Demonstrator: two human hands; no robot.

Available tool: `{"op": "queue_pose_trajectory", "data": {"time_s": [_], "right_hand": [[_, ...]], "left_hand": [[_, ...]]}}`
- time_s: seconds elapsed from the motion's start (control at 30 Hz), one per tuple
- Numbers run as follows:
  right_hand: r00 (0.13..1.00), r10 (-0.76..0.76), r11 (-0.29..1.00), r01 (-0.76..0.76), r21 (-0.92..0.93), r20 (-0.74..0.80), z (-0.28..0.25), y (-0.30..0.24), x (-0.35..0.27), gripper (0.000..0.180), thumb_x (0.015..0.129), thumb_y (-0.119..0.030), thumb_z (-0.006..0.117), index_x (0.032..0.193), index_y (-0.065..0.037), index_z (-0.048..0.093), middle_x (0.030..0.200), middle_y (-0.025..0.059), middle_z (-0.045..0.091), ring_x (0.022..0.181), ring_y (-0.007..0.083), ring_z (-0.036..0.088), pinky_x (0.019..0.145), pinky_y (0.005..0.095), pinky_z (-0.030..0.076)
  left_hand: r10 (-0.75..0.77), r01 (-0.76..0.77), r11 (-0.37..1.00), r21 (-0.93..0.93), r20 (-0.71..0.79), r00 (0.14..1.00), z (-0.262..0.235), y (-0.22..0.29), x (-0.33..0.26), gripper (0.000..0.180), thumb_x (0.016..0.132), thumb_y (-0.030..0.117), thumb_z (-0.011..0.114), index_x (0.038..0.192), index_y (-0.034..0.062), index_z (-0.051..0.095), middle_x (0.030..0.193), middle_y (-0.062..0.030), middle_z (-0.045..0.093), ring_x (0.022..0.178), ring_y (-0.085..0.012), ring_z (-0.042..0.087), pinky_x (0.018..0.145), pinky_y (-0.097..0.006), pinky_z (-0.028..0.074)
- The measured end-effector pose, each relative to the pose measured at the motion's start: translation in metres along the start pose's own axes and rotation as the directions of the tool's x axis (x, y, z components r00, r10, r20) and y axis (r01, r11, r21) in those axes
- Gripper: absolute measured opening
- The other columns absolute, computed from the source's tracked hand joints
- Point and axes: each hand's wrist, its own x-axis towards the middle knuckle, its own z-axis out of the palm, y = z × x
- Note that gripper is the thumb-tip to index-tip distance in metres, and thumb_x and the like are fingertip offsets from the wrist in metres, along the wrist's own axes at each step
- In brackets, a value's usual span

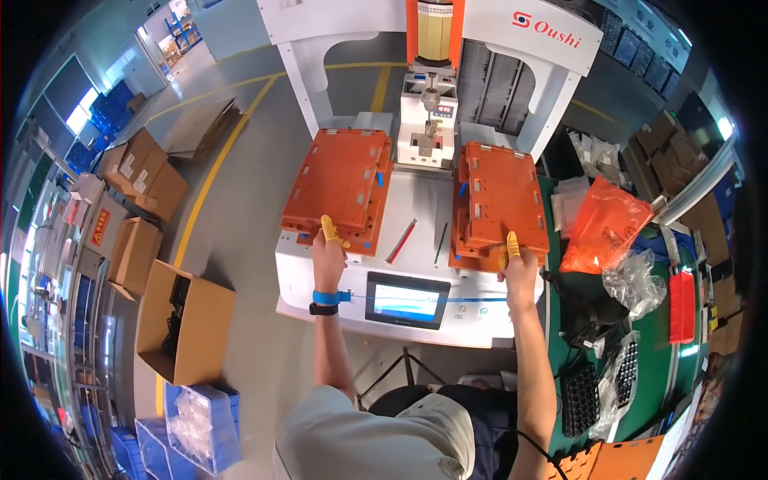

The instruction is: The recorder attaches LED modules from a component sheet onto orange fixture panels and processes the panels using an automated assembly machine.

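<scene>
Two orange stacked fixture plates lie on a white machine bed, one on each side. My left hand (330, 254) is closed at the near edge of the left fixture plate (340, 176), with yellow finger cots on its fingertips. A blue wrist strap (326, 298) circles that wrist above a black band. The near edge of the right fixture plate (504, 192) is gripped by my right hand (520, 268), also in yellow finger cots. The undersides of both grips are hidden. Between the plates lie a red pen-like tool (402, 242) and a thin dark green stick (441, 243).
Behind the plates stands a press head (431, 100) over a small metal nest. A lit screen (406, 300) sits at the bed's front. On the green bench to the right are an orange bag (604, 224), a red bin (682, 307) and black trays (580, 400). Cardboard boxes (204, 332) stand left.
</scene>
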Motion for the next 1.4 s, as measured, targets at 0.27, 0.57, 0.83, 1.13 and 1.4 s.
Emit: {"op": "queue_pose_trajectory", "data": {"time_s": [0.27,0.57,0.83,1.13,1.4], "right_hand": [[0.948,0.189,0.978,-0.160,-0.130,0.254,-0.040,0.000,0.001,0.037,0.104,-0.032,0.047,0.090,-0.001,0.061,0.064,0.0024,0.054,0.046,0.0110,0.047,0.040,0.0268,0.038],[0.929,-0.298,0.495,0.348,-0.796,0.221,-0.050,0.161,-0.024,0.016,0.077,-0.019,0.077,0.081,-0.007,0.066,0.081,0.0127,0.069,0.074,0.0364,0.068,0.065,0.0454,0.053],[0.927,-0.285,0.407,0.349,-0.844,0.246,-0.071,0.171,-0.040,0.013,0.079,-0.021,0.074,0.082,-0.009,0.069,0.078,0.0190,0.069,0.072,0.0370,0.069,0.067,0.0489,0.054],[0.960,-0.237,0.423,0.243,-0.873,0.153,-0.067,0.187,-0.045,0.009,0.079,-0.018,0.071,0.081,-0.009,0.069,0.076,0.0173,0.070,0.073,0.0377,0.070,0.068,0.0501,0.055],[0.952,-0.273,0.495,0.264,-0.828,0.141,-0.076,0.174,-0.059,0.014,0.082,-0.023,0.069,0.084,-0.009,0.070,0.073,0.0181,0.069,0.070,0.0380,0.069,0.066,0.0493,0.056]], "left_hand": [[0.119,-0.119,0.993,-0.005,-0.033,0.992,-0.002,-0.008,0.008,0.030,0.103,0.031,0.045,0.096,0.0036,0.056,0.070,-0.0026,0.055,0.052,-0.0097,0.051,0.042,-0.024,0.038],[-0.007,-0.013,0.982,-0.191,-0.103,0.995,0.002,-0.023,0.034,0.032,0.102,0.040,0.054,0.089,0.0112,0.056,0.064,0.0034,0.050,0.043,-0.0051,0.041,0.035,-0.022,0.029],[-0.054,0.003,0.950,-0.312,-0.156,0.986,0.010,-0.018,0.026,0.030,0.096,0.042,0.065,0.093,0.0130,0.061,0.068,0.0058,0.051,0.050,-0.0031,0.038,0.040,-0.020,0.023],[-0.013,-0.041,0.954,-0.298,-0.175,0.984,0.010,0.014,0.019,0.029,0.098,0.041,0.062,0.089,0.0130,0.061,0.064,0.0055,0.048,0.048,-0.0040,0.038,0.041,-0.021,0.022],[0.006,0.057,0.714,-0.698,0.088,0.996,-0.003,0.024,0.076,0.038,0.098,0.032,0.052,0.131,0.0173,0.061,0.126,-0.0010,0.061,0.108,-0.0233,0.060,0.087,-0.041,0.052]]}}
